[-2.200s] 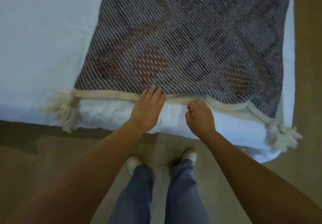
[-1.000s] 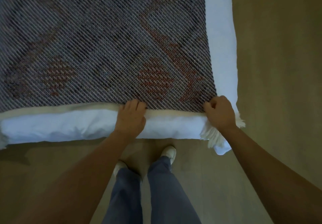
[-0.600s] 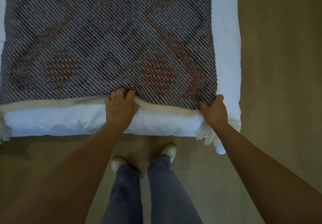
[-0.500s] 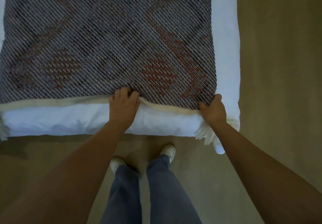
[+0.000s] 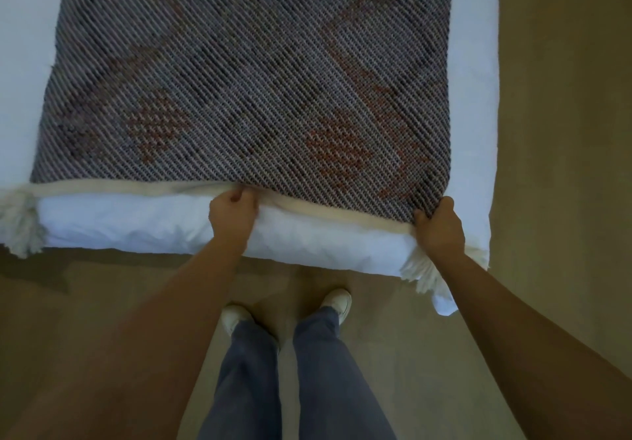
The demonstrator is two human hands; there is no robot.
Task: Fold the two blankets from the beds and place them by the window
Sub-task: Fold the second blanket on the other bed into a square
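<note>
Grey woven blanket (image 5: 246,73) with rust-red motifs and cream hem, spread flat on the white-sheeted bed (image 5: 473,97), hem along the near mattress edge. Left hand (image 5: 233,214) at mid-hem, fingers curled, pinching the cream edge. Right hand (image 5: 439,229) at the near right corner, fingers closed on the cloth just above a white yarn tassel (image 5: 422,273). Second tassel (image 5: 18,224) at the left corner.
</note>
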